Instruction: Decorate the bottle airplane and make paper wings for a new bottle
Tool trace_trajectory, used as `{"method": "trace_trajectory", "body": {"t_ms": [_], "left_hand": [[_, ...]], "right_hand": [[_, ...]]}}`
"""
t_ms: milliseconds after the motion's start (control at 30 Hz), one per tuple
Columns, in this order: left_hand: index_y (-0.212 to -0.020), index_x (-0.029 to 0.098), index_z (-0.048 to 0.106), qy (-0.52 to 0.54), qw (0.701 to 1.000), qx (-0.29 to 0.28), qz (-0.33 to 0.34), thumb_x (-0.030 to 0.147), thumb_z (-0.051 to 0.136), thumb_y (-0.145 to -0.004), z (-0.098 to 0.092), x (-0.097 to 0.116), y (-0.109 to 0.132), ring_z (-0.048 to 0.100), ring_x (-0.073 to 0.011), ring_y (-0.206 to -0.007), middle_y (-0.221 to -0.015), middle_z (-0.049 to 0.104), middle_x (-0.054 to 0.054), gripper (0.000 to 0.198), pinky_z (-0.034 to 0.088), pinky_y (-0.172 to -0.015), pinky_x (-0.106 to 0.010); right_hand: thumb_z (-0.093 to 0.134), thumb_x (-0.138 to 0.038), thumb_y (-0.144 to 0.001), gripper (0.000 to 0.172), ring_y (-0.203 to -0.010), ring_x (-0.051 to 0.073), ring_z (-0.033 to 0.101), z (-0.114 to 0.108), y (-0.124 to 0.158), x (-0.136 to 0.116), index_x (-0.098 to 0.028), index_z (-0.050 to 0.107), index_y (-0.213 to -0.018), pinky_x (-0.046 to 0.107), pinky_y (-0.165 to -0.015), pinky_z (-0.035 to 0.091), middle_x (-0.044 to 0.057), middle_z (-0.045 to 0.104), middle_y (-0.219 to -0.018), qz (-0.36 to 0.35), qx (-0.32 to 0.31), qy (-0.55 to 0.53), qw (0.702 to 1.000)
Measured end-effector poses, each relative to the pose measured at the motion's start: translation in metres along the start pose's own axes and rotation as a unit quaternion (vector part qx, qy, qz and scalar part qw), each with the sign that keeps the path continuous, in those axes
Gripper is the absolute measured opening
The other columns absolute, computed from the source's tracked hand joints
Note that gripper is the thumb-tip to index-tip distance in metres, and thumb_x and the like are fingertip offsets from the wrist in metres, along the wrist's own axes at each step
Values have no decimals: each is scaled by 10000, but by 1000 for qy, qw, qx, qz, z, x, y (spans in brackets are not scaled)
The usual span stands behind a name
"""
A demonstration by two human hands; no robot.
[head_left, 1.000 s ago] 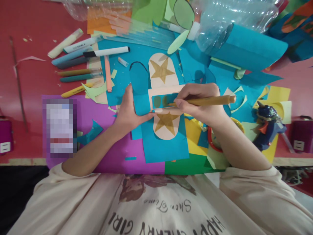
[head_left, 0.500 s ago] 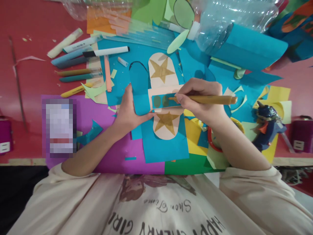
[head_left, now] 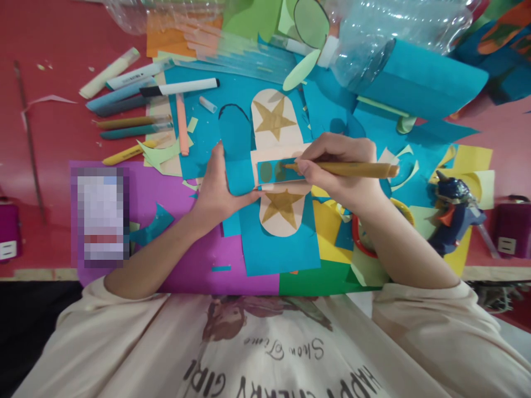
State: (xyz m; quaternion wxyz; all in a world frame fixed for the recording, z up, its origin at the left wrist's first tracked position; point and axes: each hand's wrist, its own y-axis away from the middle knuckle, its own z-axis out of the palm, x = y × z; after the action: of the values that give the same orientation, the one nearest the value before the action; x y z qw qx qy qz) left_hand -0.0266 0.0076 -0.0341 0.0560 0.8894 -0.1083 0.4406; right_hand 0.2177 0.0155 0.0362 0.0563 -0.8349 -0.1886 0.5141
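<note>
A beige oval paper cutout with two gold stars lies on blue paper. Across its middle runs a blue strip with olive ovals drawn on it. My right hand is closed around a gold marker, whose tip touches the strip near its right part. My left hand lies flat with fingers stretched out, pressing the blue paper at the cutout's left edge.
Several markers lie at the upper left on the red table. Clear plastic bottles and coloured paper scraps crowd the top. A blue glue gun stands at the right. A red-handled tool sits under my right wrist. A purple sheet lies at the front.
The marker tip has shifted slightly left and up along the blue strip. My left hand has stayed put.
</note>
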Motion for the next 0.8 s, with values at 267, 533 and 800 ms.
{"method": "trace_trajectory", "body": {"t_ms": [267, 533, 800], "left_hand": [[-1484, 231, 248, 21, 1000, -8, -12, 830, 719, -541, -1, 3, 0, 245, -412, -1485, -1614, 281, -119, 1212, 272, -1222, -529], [-1491, 205, 191, 3, 999, -29, -17, 874, 684, -515, -3, 5, -2, 227, -429, -1485, -1616, 249, -163, 1282, 264, -1215, -569], [-1482, 208, 222, 6, 1000, -17, -11, 879, 691, -488, -3, 0, -3, 257, -449, -1470, -1590, 289, -194, 1288, 303, -1191, -591]], "right_hand": [[642, -249, -835, 263, -517, 95, 499, -3, -3, -5, -209, 550, -591, 257, -472, 388, -26, 585, -581, -16, -35, -22, 999], [646, -182, -810, 265, -492, 76, 472, -5, -5, -8, -193, 548, -565, 235, -443, 350, -36, 567, -549, -5, -73, -28, 997], [667, -435, -861, 248, -438, 96, 511, -2, -3, -2, -239, 610, -721, 250, -391, 425, -29, 647, -611, 7, 66, -142, 988]]}}
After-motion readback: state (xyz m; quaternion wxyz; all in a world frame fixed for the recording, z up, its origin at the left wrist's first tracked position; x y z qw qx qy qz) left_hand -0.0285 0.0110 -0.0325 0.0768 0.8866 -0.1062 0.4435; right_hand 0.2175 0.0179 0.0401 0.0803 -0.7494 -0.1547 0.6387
